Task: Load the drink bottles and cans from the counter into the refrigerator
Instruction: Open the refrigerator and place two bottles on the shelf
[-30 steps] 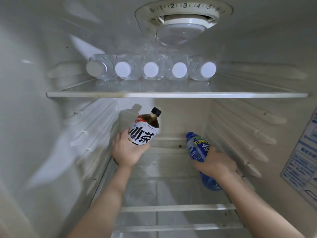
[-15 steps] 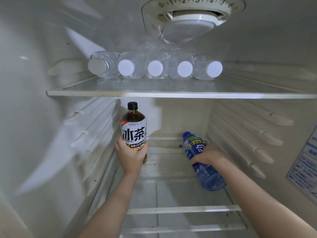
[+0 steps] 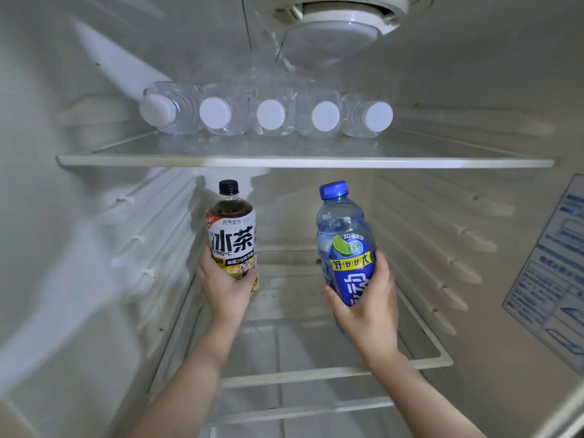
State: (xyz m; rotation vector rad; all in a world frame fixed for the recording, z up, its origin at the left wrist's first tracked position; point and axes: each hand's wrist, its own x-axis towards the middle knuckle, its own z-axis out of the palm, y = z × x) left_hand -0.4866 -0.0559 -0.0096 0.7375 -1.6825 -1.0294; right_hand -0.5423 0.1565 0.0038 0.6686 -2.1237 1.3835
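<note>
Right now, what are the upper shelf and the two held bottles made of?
Upper shelf: likely clear glass, see-through pane, white plastic-looking front trim. Tea bottle: clear glossy plastic, dark liquid visible above its printed label. Blue bottle: blue-tinted translucent plastic, glossy highlights on its shoulder.

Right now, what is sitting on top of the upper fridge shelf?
Five clear bottles with white caps lie side by side on the upper shelf, caps facing out. Whatever is behind them is covered by their bodies.
</note>
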